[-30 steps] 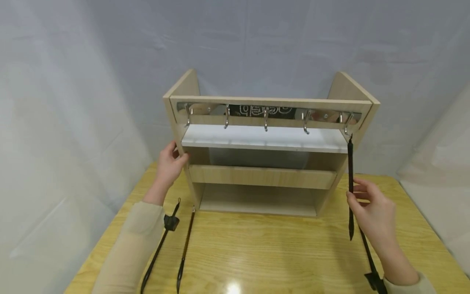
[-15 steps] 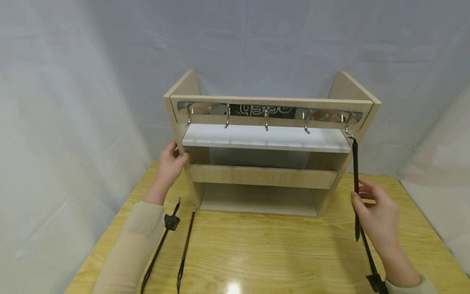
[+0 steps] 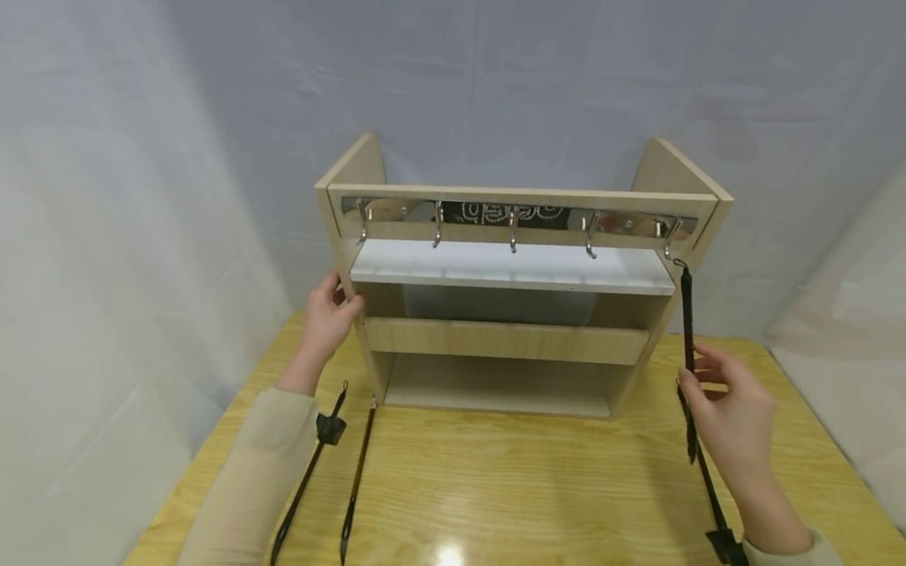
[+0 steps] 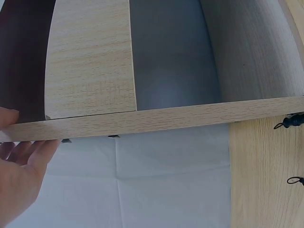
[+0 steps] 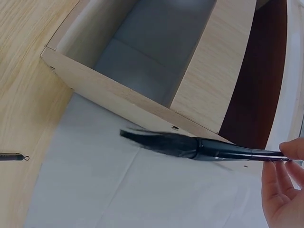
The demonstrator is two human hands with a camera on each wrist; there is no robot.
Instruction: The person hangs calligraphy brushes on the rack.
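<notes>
Pinching the dark brush [image 3: 688, 314], the right hand [image 3: 734, 413] has thumb and fingers closed down narrow around its shaft, and look where that brush is: hanging upright, bristle end [image 5: 164, 143] low, right in front of the shelf unit's right side! The right wrist view gives us the grip up close, thumb [image 5: 293, 148] on one side of the shaft, fingers [image 5: 271, 187] on the other, the gap between them no wider than the shaft itself. Up top, the little cord loop [image 3: 679, 262] sits just beside the lower tip of the rightmost hook [image 3: 671, 240]; touching or not, I cannot tell.

Over to the left hand [image 3: 329, 318], and it's a firm hold on the shelf unit [image 3: 506, 342]! The left wrist view shows the thumb [image 4: 7, 117] over the inner side of the side panel [image 4: 156, 119], the other fingers bent against the outer face, parted by just the board's thickness.

Down on the wooden table [image 3: 495, 487], a brown-handled brush [image 3: 359, 475] lies near the unit's left foot, a black brush [image 3: 303, 489] beside it by the left sleeve [image 3: 248, 472], and another brush [image 3: 710, 481] lies below the right hand.
</notes>
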